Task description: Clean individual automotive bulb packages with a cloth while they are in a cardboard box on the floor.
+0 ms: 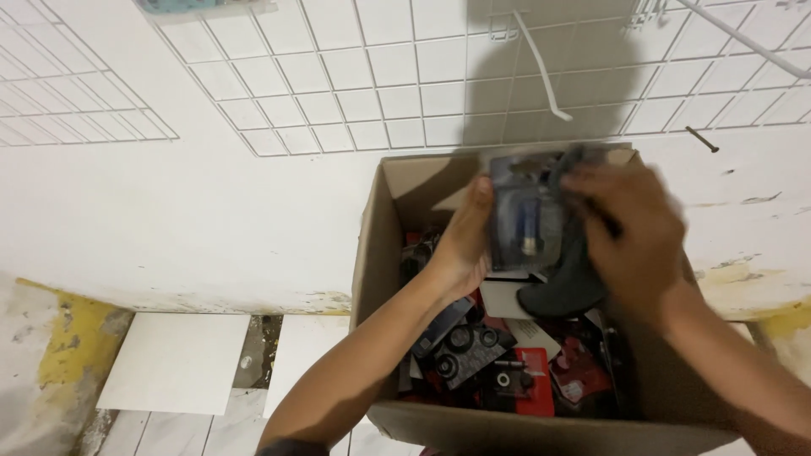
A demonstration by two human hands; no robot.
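Gripping blister pack (525, 221), both hands (549, 241) raised

Both hands (549, 232) hold a blister pack (525, 221) above the cardboard box (372, 253).

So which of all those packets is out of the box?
The clear blister packet with a blue part inside, held between both hands above the box. The red and black ones lie inside.

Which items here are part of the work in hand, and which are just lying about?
In hand: left hand, right hand, blister pack, dark cloth, cardboard box, packaged parts.
Lying about: wire grid, loose tile, nail.
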